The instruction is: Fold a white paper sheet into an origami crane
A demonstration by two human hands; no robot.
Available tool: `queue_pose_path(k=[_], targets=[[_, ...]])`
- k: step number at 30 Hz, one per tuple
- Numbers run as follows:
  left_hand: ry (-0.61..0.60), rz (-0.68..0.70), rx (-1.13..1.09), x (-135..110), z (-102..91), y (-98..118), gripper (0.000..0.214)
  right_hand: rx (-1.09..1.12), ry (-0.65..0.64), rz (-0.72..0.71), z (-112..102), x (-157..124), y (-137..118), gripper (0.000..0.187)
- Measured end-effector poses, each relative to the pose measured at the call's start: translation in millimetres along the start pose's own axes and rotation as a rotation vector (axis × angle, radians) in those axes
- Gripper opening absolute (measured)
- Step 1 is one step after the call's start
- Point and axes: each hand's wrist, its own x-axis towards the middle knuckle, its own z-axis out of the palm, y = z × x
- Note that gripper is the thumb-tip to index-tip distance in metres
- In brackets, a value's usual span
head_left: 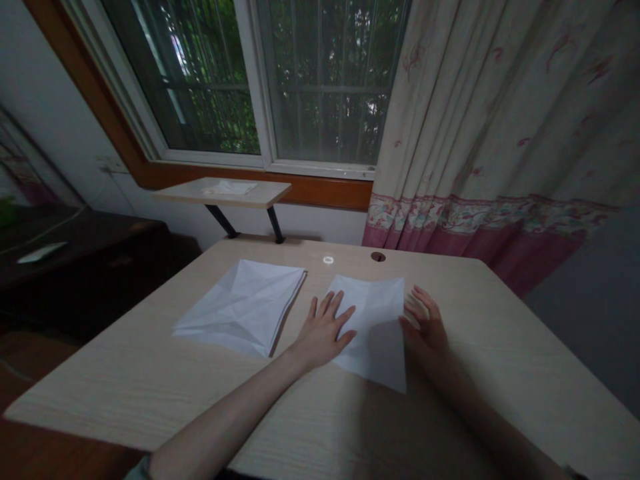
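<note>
A folded white sheet of paper (376,327) lies on the light wooden table (150,387), in the middle. My left hand (324,332) rests flat on the sheet's left edge with its fingers spread. My right hand (426,323) lies at the sheet's right edge, fingers stretched out and slightly blurred. To the left of both hands sits a stack of creased white paper (241,305), untouched.
A small raised shelf (223,192) with a white cloth or paper stands at the table's back under the window. A dark cabinet (85,267) is on the left. A patterned curtain (500,133) hangs at the right. A round cable hole (378,257) sits near the table's far edge.
</note>
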Motion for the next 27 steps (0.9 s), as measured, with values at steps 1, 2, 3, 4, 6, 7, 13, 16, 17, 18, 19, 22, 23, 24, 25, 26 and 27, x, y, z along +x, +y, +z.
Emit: queue_pose_path(k=[1, 2, 3, 4, 6, 7, 13, 16, 17, 18, 19, 22, 23, 24, 25, 26, 27], targets=[[-0.007, 0.002, -0.001, 0, -0.8, 0, 0.051, 0.079, -0.008, 0.029, -1, -1, -2, 0.050], [-0.014, 0.006, -0.003, 0, -1.5, 1, 0.051, 0.169, -0.010, 0.062, -2, -1, -4, 0.044], [-0.018, 0.009, -0.008, 1, -2.1, 1, 0.051, 0.237, -0.010, 0.084, -3, -2, -6, 0.036], [-0.019, 0.012, -0.014, 1, -2.6, 1, 0.051, 0.266, -0.013, 0.087, -4, -2, -9, 0.028], [-0.005, 0.011, -0.039, 2, -2.8, 1, 0.050, 0.262, -0.047, 0.070, -8, -2, -16, 0.020], [0.012, 0.006, -0.060, 3, -2.6, 0, 0.049, 0.262, -0.068, 0.056, -10, -1, -21, 0.021], [0.256, -0.073, -0.245, 8, -2.4, -4, 0.043, 0.154, -0.355, -0.032, -21, 4, -50, 0.038], [0.380, -0.118, -0.318, 9, -8.9, -3, 0.037, 0.072, -0.413, -0.046, -21, 4, -56, 0.044], [0.410, -0.124, -0.338, 8, -12.2, -2, 0.036, 0.057, -0.435, -0.060, -20, 3, -56, 0.046], [0.436, -0.120, -0.353, 8, -15.8, -1, 0.035, 0.050, -0.456, -0.083, -19, 2, -54, 0.048], [0.464, -0.113, -0.367, 7, -19.4, 0, 0.034, 0.051, -0.474, -0.112, -17, 0, -52, 0.049], [0.539, -0.113, -0.395, 5, -28.4, 4, 0.031, 0.091, -0.503, -0.171, -11, -5, -43, 0.054], [0.558, -0.116, -0.402, 4, -30.6, 5, 0.031, 0.101, -0.517, -0.174, -10, -6, -41, 0.056], [0.576, -0.118, -0.408, 3, -32.3, 5, 0.031, 0.115, -0.513, -0.177, -10, -7, -41, 0.057], [0.592, -0.120, -0.416, 2, -33.6, 6, 0.031, 0.126, -0.511, -0.170, -10, -8, -41, 0.057], [0.607, -0.123, -0.427, 2, -34.6, 7, 0.032, 0.136, -0.505, -0.162, -10, -8, -42, 0.057], [0.622, -0.125, -0.441, 1, -35.5, 7, 0.033, 0.147, -0.496, -0.155, -10, -8, -44, 0.055]])
